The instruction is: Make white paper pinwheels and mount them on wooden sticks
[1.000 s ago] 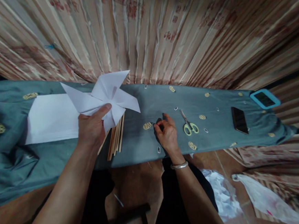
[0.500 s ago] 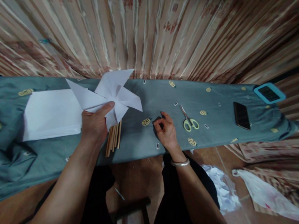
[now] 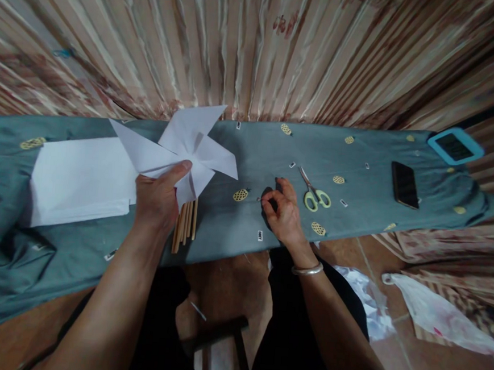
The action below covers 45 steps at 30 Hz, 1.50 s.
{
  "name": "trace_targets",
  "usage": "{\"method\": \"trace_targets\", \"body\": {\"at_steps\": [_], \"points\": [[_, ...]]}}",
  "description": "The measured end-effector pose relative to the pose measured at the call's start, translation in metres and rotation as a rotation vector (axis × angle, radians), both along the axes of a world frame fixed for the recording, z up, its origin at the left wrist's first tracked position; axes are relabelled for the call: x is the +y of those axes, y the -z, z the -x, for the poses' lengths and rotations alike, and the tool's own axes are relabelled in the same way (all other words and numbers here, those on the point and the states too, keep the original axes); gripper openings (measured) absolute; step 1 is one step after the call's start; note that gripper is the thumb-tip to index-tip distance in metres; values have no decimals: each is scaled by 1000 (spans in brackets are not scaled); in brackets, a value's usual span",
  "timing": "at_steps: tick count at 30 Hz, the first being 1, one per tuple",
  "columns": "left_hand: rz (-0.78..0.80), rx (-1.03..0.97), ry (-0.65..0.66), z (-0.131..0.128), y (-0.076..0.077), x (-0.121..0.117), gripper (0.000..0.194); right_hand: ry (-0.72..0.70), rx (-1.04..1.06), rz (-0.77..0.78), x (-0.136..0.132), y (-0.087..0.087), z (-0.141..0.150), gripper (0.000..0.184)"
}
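Note:
My left hand [image 3: 161, 192] pinches a white paper pinwheel [image 3: 189, 155] near its centre, thumb on top, its blades fanned out above the cloth. Below the pinwheel lie several thin wooden sticks [image 3: 187, 226], their upper ends hidden by the paper and my hand. My right hand [image 3: 286, 214] is closed in a pinch, thumb against forefinger, low over the cloth. A tiny pale speck shows at its fingertips, too small to name. Right beside that hand lie scissors [image 3: 313, 193] with pale green handles, their blades slightly apart.
A stack of white paper [image 3: 80, 180] lies left on the grey-green cloth [image 3: 221, 234]. A dark phone [image 3: 405, 185] and a blue-framed device [image 3: 456, 146] are at the right. Curtains [image 3: 257, 49] hang behind. Paper scraps [image 3: 366, 302] and a plastic bag [image 3: 442, 314] lie on the floor.
My right hand has shifted a little right, closer to the scissors, and a tiny speck now shows at its fingertips. My left hand keeps its grip on the pinwheel. The view has tilted slightly.

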<state>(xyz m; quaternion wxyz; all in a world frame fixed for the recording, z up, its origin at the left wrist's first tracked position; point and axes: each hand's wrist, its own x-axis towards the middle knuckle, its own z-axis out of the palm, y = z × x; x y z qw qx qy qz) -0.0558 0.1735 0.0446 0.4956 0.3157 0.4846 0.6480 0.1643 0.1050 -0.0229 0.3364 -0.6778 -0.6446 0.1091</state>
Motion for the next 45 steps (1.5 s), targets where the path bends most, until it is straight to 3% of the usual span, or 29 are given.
{"method": "trace_targets", "body": {"at_steps": [8,13,18,22,26,31,38,45], "points": [[0,-31,17,-8,7,-1,30,33,-63,-2,-1,-18,10,23],[25,-33,62,-13,17,-3,21,4,-190,59,1,-13,19,19],[68,-8,68,-16,16,-6,29,-43,-248,26,2,-7,16,19],[79,22,95,-17,18,-8,27,-56,-48,-1,0,-17,17,19],[30,79,128,-22,27,-10,24,-57,289,-34,-10,-43,24,13],[-36,182,204,-36,26,-17,21,-54,311,-168,-17,-66,35,8],[-75,237,249,-54,13,-25,14,-46,254,-188,-6,-56,40,9],[-83,299,260,-56,13,-26,14,-37,343,-180,-4,-53,36,8]]}}
